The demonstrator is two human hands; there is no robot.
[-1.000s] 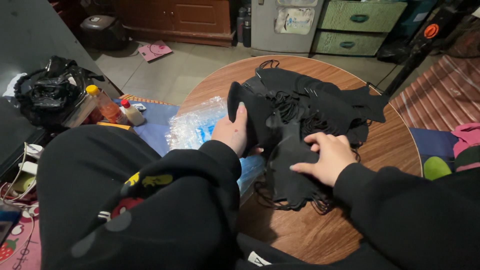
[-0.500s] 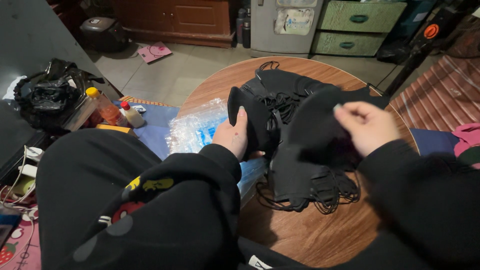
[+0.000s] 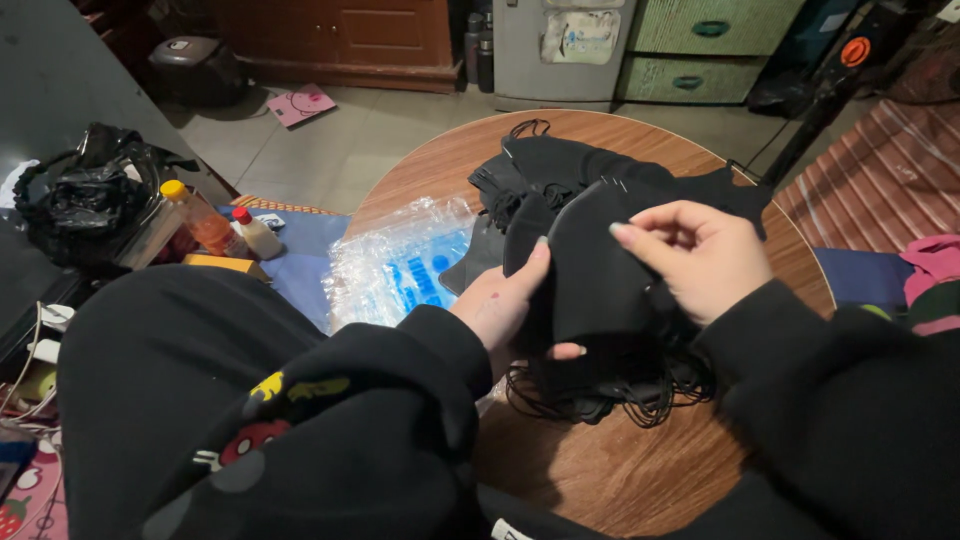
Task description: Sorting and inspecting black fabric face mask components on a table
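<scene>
With the left hand [image 3: 505, 305] cupped under a stack of black face masks [image 3: 590, 270] above the round wooden counter [image 3: 620, 470], the right hand [image 3: 700, 255] pinching the top mask's edge should likely lift slowly, keeping ear loops [image 3: 600, 395] untangled.

Dim room, tiled floor [image 3: 400, 140], wooden cabinet [image 3: 340, 40], green drawers [image 3: 700, 40]

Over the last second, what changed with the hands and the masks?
The right hand came up off the pile of black masks, where it lay flat, and now pinches the top edge of a black mask raised between both hands. The left hand kept its grip on the stack's left side. The clear plastic bag and round wooden table stayed put.
</scene>
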